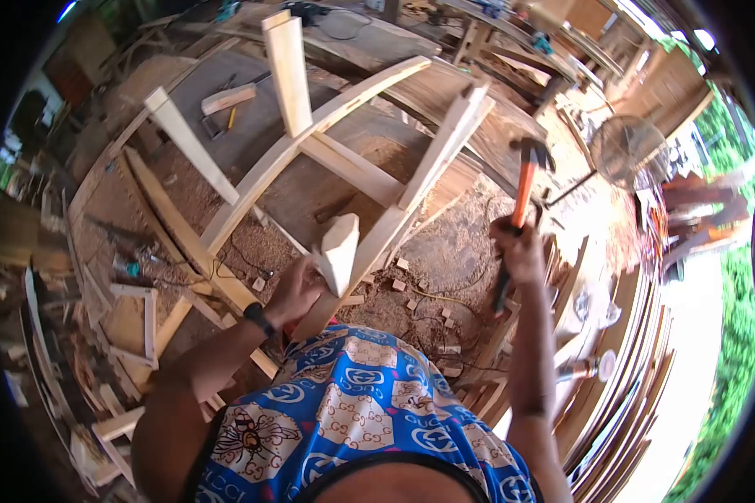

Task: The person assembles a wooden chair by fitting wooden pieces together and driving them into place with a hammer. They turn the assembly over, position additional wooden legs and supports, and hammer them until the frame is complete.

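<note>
My right hand (522, 253) is raised at the right, its fingers wrapped round the handle of a claw hammer (525, 191). The handle is orange and black, and the dark head points up and away from me. My left hand (297, 292), with a dark watch on the wrist, is closed against a short pale wooden post (340, 250). That post stands at the near end of a wooden frame (376, 238) made of long rails, a crosspiece and upright posts. A taller upright post (286, 75) rises from the far rail. My left fingertips are partly hidden behind the short post.
Sawdust and small wood offcuts (401, 283) litter the ground past the frame. A loose block (228, 99) lies on a board at the far left. Stacked planks (617, 369) run along my right. A round wire-guarded fan (627, 151) stands at the far right.
</note>
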Demonstrator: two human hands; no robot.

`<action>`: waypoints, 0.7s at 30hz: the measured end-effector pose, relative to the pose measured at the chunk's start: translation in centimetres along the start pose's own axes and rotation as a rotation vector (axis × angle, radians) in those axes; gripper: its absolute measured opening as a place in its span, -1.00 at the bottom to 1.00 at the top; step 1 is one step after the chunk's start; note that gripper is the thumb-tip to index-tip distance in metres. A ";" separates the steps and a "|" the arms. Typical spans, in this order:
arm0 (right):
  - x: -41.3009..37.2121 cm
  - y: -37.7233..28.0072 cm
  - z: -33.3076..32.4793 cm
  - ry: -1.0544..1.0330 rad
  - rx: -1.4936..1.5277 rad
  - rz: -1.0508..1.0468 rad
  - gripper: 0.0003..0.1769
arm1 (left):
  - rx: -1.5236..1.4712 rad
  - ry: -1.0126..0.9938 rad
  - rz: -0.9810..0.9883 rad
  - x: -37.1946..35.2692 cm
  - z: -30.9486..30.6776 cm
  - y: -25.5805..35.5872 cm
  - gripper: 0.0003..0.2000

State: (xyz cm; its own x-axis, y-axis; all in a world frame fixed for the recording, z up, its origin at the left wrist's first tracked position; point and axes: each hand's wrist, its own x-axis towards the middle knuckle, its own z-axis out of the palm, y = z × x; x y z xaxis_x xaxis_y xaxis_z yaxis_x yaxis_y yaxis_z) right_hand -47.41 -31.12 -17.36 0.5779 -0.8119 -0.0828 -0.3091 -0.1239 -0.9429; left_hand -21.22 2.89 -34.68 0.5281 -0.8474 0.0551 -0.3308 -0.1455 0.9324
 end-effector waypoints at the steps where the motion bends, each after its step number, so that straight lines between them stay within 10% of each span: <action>1: -0.1 1.7 2.0 -0.038 0.149 0.052 -0.79 | -0.001 0.029 -0.011 -2.5 0.1 -0.1 -0.30; 9: 3.4 9.1 15.3 -0.195 0.655 0.207 -0.92 | 0.229 -0.147 -0.372 -7.2 1.6 2.2 -0.11; 21: 10.0 4.9 18.8 -0.145 0.587 0.107 -0.89 | 0.451 0.098 -0.061 0.0 -2.0 1.5 -0.37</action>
State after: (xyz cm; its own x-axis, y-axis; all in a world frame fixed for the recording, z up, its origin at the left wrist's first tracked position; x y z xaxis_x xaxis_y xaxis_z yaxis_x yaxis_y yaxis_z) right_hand -28.92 -29.12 -28.88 0.6760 -0.7117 -0.1910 0.0726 0.3223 -0.9438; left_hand -20.11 3.69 -32.61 0.6217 -0.7810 0.0588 -0.5926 -0.4199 0.6874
